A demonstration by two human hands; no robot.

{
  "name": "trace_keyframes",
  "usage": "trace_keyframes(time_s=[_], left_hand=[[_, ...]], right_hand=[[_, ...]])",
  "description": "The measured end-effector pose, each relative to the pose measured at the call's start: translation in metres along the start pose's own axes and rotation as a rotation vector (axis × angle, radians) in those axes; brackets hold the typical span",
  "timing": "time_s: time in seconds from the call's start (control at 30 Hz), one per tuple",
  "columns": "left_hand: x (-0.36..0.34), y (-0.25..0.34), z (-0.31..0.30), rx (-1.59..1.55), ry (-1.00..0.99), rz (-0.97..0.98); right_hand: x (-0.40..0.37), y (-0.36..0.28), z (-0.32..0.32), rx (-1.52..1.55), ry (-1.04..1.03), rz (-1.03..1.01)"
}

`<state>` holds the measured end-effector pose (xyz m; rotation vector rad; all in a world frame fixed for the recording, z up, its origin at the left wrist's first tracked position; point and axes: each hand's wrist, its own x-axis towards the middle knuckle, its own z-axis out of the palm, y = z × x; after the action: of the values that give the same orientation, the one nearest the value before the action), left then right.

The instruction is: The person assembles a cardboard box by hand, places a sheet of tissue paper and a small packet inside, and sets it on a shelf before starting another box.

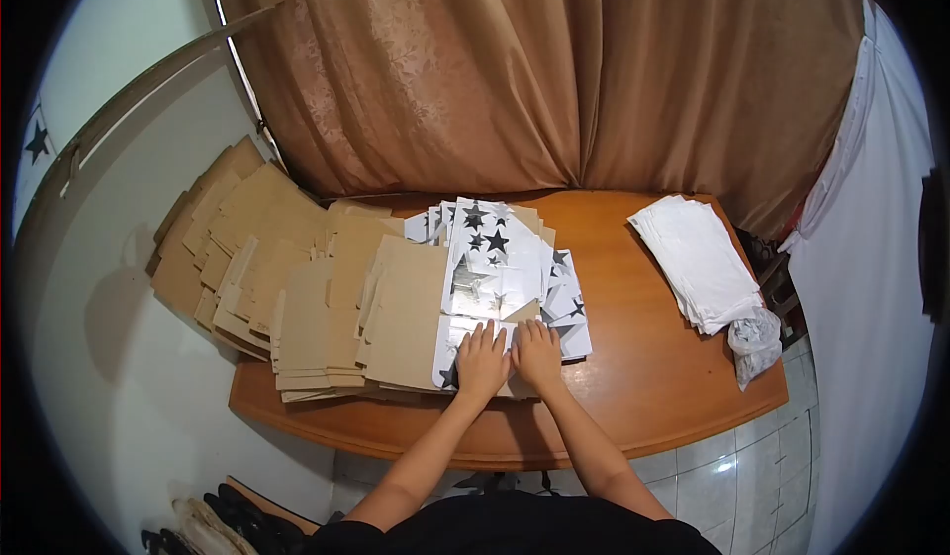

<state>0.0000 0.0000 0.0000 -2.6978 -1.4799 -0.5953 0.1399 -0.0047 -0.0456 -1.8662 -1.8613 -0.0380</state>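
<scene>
On star-patterned cardboard [496, 258], two hands [509, 357]

Two hands, the left [537, 357] and the right [483, 359], are seen. One table [633, 397], one stack of white sheets [698, 263] and one plastic bag [755, 345] can be counted. Many brown cardboard pieces [406, 308] are shown (the exact number cannot be told, as they are overlapped), and several star-printed pieces [495, 258].

Glossy white cardboard sheets with black and grey stars [497, 248] at centre, plain tan-brown cardboard sheets [408, 298] to their left, an orange-brown wooden surface [614, 397], copper-brown curtains with a faint floral pattern [416, 70] across the top, white paper stack [693, 258] at right
</scene>
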Motion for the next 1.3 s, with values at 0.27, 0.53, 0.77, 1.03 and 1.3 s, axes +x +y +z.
trace_keyframes(time_s=[0.27,0.53,0.77,1.03,1.3], left_hand=[[0.006,-0.004,0.032,0.065,-0.012,-0.023],[0.0,0.056,0.01,0.045,-0.175,-0.003],[0.026,0.132,0.024,-0.52,0.314,-0.134],[0.037,0.229,0.018,-0.648,0.511,-0.057],[0.103,0.243,-0.01,-0.904,0.422,-0.148]], right_hand=[[0.035,0.011,-0.01,-0.033,-0.183,0.096],[0.038,0.037,-0.063,0.255,-0.36,0.157],[0.025,0.136,-0.077,0.662,0.091,0.461],[-0.003,0.207,-0.137,1.235,-0.421,0.54],[0.018,0.223,-0.257,0.69,-0.109,0.196]])
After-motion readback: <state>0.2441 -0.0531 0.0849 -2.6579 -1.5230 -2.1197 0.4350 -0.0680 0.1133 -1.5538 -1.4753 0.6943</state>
